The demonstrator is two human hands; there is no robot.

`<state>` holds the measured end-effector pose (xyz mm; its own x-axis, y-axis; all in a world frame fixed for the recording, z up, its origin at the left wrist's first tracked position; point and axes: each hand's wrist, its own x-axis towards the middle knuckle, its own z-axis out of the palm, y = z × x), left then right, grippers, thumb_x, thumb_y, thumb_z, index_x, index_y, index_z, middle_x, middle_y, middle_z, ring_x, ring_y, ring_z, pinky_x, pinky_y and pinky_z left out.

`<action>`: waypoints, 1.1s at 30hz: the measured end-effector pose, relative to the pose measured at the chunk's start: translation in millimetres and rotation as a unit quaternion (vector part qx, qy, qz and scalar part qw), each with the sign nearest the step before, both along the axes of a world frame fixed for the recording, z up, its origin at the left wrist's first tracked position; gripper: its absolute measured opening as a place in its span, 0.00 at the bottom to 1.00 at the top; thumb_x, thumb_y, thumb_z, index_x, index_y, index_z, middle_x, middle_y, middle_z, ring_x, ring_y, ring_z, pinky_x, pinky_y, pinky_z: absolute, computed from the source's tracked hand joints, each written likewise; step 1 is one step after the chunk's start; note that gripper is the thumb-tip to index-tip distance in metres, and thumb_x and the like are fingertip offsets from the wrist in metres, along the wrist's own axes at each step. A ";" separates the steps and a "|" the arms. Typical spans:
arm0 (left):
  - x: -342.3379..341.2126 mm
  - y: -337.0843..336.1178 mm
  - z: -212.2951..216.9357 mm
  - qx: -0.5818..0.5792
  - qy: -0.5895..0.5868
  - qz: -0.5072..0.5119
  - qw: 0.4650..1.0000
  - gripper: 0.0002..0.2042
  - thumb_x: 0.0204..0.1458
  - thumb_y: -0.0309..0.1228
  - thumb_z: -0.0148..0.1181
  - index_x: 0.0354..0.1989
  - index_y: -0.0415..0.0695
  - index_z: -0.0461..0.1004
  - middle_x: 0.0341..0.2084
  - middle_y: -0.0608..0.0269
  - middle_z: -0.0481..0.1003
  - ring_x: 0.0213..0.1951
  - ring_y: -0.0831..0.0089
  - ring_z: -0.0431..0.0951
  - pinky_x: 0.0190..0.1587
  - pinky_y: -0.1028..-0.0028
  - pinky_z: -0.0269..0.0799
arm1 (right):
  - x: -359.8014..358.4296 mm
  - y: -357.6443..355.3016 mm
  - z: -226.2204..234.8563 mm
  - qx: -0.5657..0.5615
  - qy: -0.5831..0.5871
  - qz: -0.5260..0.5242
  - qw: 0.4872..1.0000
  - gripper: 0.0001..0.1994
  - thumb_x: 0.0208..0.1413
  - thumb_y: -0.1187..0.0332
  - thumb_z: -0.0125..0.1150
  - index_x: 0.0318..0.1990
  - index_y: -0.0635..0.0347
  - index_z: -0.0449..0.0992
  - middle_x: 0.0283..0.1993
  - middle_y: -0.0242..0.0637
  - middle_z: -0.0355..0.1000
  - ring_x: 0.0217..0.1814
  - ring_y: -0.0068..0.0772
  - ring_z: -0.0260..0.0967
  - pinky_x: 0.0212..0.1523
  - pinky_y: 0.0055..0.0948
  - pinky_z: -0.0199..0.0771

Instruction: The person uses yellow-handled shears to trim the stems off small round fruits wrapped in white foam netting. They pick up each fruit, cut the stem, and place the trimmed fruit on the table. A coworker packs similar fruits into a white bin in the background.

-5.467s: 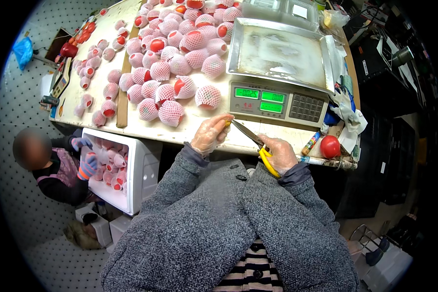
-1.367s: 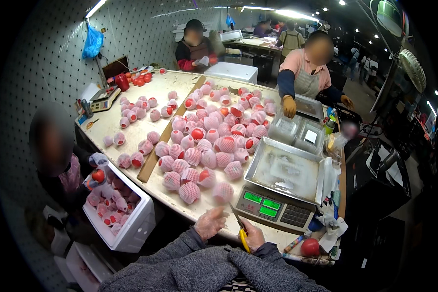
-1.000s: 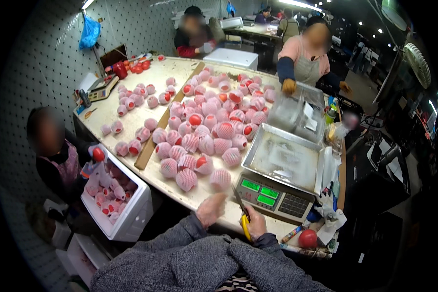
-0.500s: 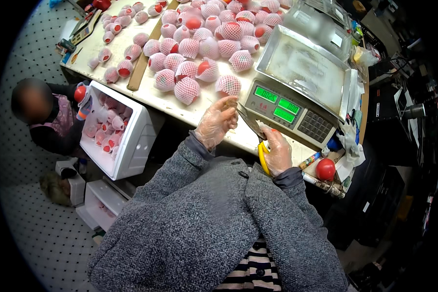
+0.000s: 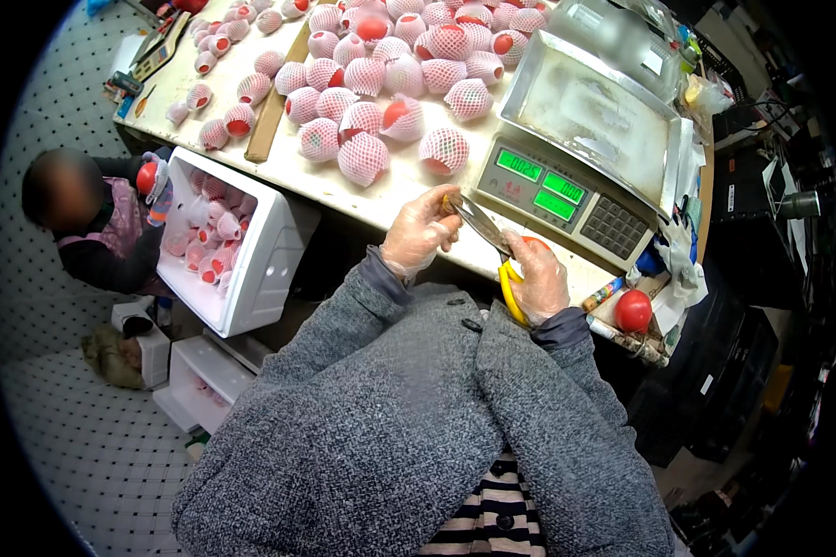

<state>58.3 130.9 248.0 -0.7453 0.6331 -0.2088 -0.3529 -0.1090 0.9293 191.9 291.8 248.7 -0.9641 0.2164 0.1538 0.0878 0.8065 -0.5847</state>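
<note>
My right hand (image 5: 539, 278), in a clear plastic glove, is closed round yellow-handled scissors (image 5: 511, 292). Their blades point up and left toward my left hand (image 5: 420, 230), gloved the same way. Its thumb and fingers pinch a small yellowish bit at the blade tips, too small to name. A patch of red shows by my right hand's fingers; what it belongs to is hidden. Just beyond my left hand lies a red round fruit in a pink-white foam net (image 5: 444, 151). A weighing scale (image 5: 567, 190) with lit green displays and a metal tray stands beyond my right hand.
Many net-wrapped fruits (image 5: 367, 74) cover the table, split by a wooden strip (image 5: 267, 125). A bare red fruit (image 5: 633, 311) sits at the near right corner. At left, a co-worker (image 5: 111, 213) holds a red fruit over a white foam box (image 5: 274, 260) of wrapped fruits.
The view has shifted slightly. The scissor blades show more plainly between my hands, and my left fingers have turned a little around the small bit. The co-worker's hand stays by the box.
</note>
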 end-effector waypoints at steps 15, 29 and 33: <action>-9.1 -12.8 -11.2 0.022 -0.091 -0.029 0.995 0.12 0.53 0.24 0.51 0.45 0.34 0.68 0.22 0.64 0.71 0.17 0.86 0.66 0.15 0.88 0.62 | 2.8 3.8 -15.7 -0.269 -0.151 0.029 0.951 0.25 0.44 0.77 0.61 0.54 0.63 0.67 0.34 0.43 0.73 0.36 0.31 0.72 0.39 0.25 0.70; -16.1 -15.2 -18.6 0.114 -0.177 -0.064 0.975 0.16 0.54 0.30 0.53 0.48 0.33 0.66 0.25 0.64 0.69 0.19 0.86 0.68 0.18 0.89 0.64 | 6.0 -1.2 -4.4 -0.329 -0.171 0.012 0.929 0.26 0.44 0.77 0.59 0.55 0.63 0.66 0.33 0.41 0.72 0.35 0.30 0.70 0.38 0.25 0.70; -12.6 -12.9 -18.6 0.057 -0.141 -0.059 0.987 0.17 0.54 0.30 0.54 0.50 0.33 0.66 0.26 0.63 0.70 0.19 0.86 0.68 0.19 0.90 0.64 | 5.8 -3.1 4.6 -0.170 -0.100 0.018 0.980 0.24 0.45 0.74 0.58 0.54 0.58 0.68 0.38 0.51 0.73 0.39 0.46 0.72 0.40 0.34 0.70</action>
